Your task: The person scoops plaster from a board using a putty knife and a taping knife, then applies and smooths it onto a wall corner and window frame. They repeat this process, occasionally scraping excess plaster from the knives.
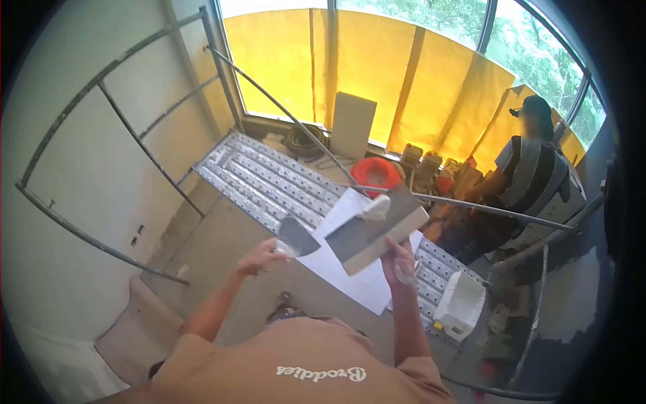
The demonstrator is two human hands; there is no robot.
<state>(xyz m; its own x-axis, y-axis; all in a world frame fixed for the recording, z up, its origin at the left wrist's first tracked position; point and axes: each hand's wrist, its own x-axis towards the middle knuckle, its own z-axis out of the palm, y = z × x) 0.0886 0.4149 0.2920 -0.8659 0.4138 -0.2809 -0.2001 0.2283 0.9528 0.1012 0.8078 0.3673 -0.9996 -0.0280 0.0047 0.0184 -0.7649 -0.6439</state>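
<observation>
My left hand (261, 258) is closed round the handle of a putty knife (297, 237), whose broad grey blade points to the right. In my right hand (400, 261) is a wide flat trowel (370, 236), gripped at its pale edge. A lump of white putty (376, 209) sits on the trowel's far part. The two tools are close together, with a narrow gap between them. Below them a white sheet (356, 279) lies across the perforated metal plank (269, 182).
Scaffold rails (121, 116) curve round the left and cross ahead. A white container (460, 305) stands on the plank at right. An orange-red coil (375, 176), a hose (305, 141) and a grey board (352, 125) are by the window. Another person (531, 168) is at right.
</observation>
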